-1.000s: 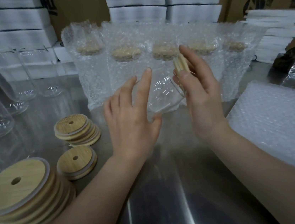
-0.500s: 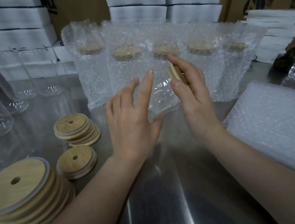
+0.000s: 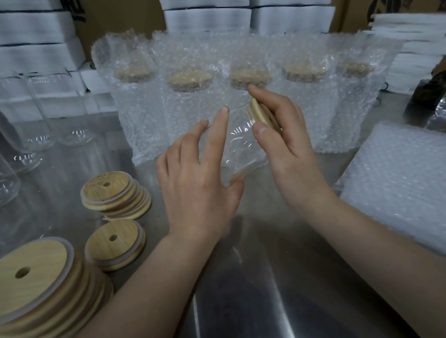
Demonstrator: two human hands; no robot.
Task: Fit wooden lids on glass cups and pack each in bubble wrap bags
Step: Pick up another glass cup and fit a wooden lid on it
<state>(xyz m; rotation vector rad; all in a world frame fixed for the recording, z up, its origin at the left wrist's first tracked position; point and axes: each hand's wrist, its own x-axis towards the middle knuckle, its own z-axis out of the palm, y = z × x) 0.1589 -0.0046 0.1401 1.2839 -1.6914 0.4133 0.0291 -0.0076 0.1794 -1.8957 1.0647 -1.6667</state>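
Observation:
A clear glass cup [image 3: 239, 150] is held tilted above the steel table, its mouth toward the right. My left hand [image 3: 198, 183] cradles the cup from the left, thumb under it and fingers stretched over its side. My right hand [image 3: 285, 138] grips a round wooden lid [image 3: 261, 116] edge-on between thumb and fingers, right at the cup's mouth. Whether the lid is seated I cannot tell. Several packed cups in bubble wrap bags [image 3: 193, 99] stand in a row just behind.
Stacks of wooden lids [image 3: 115, 196] with centre holes lie at the left, the largest stack [image 3: 34, 290] nearest me. Bare glass cups [image 3: 38, 113] stand at far left. Flat bubble wrap bags [image 3: 415, 190] are piled at right. White boxes [image 3: 11, 34] and cartons line the back.
My right hand has brought the lid leftward and down to the cup's mouth. My left hand has kept its place on the cup.

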